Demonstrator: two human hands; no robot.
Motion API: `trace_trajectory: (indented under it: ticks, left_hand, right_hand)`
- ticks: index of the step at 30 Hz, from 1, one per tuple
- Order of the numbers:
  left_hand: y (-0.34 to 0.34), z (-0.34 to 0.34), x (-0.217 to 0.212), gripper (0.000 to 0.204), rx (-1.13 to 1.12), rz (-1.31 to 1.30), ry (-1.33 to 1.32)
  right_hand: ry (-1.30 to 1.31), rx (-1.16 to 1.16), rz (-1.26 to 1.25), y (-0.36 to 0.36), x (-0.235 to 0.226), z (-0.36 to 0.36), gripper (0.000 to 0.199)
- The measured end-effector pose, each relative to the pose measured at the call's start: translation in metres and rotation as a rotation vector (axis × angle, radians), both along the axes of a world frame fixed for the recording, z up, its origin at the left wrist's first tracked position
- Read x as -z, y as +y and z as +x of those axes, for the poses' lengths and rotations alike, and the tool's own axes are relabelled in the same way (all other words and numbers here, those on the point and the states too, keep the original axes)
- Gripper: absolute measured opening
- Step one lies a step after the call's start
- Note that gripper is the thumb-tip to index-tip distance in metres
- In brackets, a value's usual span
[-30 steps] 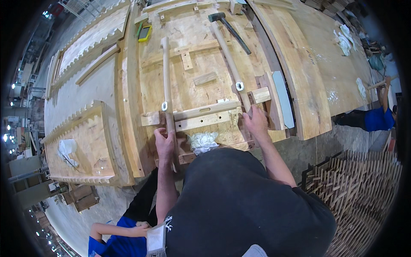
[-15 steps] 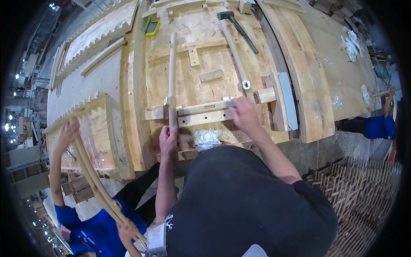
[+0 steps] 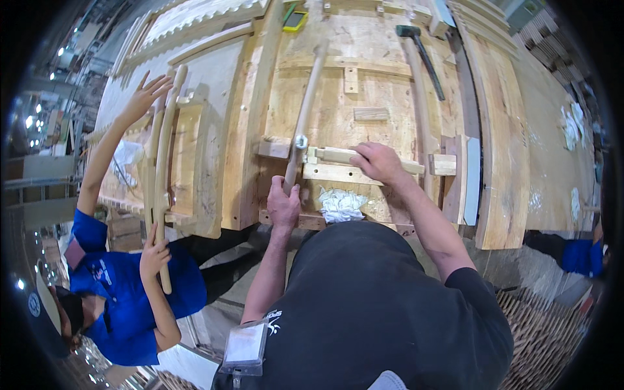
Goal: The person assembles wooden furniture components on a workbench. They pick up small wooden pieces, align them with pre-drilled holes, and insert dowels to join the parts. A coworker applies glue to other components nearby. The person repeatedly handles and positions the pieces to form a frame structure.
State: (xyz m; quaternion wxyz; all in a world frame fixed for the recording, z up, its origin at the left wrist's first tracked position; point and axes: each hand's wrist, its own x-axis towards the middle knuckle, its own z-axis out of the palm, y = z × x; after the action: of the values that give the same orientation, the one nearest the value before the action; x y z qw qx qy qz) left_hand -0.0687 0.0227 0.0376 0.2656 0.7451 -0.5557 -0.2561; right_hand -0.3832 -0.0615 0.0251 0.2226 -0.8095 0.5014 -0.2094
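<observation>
My left hand (image 3: pixel 284 203) is closed around the near end of a long rounded wooden pole (image 3: pixel 311 91). On this pole, just beyond my fingers, a hole rimmed with white stuff faces up. My right hand (image 3: pixel 378 162) grips a short wooden rail (image 3: pixel 335 155) from above, partly covering it. The rail's left end lies apart from the left pole, while its right end meets a second wooden pole (image 3: pixel 419 84). Beneath the rail is a pale wooden bar with drilled holes (image 3: pixel 331 172). A crumpled white cloth (image 3: pixel 342 205) lies just in front of it.
A black mallet (image 3: pixel 422 62) lies at the far right of the wooden jig table, beside a loose block (image 3: pixel 370 114). A yellow-edged device (image 3: pixel 296 21) sits at the back. On my left, a co-worker in blue (image 3: pixel 133 299) holds wooden poles (image 3: pixel 164 162), one arm raised.
The left pole has turned, so its white-rimmed hole faces up. The rail's right end has come against the right pole, whose hole is now out of sight. My view has shifted left.
</observation>
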Motion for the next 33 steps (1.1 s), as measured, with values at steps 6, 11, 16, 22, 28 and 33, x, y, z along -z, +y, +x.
trace_trajectory:
  ticks: [6,11,16,22,28,33]
  left_hand:
    - [0.026,-0.002,0.011,0.045,-0.065,0.030,-0.099]
    - [0.035,0.002,0.022,0.042,-0.089,-0.025,-0.118]
    - [0.029,-0.001,0.028,0.042,-0.109,-0.073,-0.115]
    - [0.017,0.009,0.028,0.035,-0.010,-0.032,0.018]
    - [0.020,0.006,0.032,0.030,0.006,-0.179,-0.110]
    - [0.016,0.026,0.019,0.027,0.018,0.002,0.062]
  right_hand:
    - [-0.016,0.000,0.135,-0.009,-0.026,0.011,0.038]
    - [-0.083,-0.055,0.141,-0.017,-0.018,0.029,0.037]
    - [-0.129,-0.074,0.331,-0.035,-0.006,0.033,0.039]
    - [-0.144,-0.047,0.361,-0.041,0.007,0.037,0.039]
    - [-0.124,-0.096,0.346,-0.052,0.006,0.048,0.035]
    - [-0.200,-0.107,0.258,-0.048,0.018,0.051,0.036]
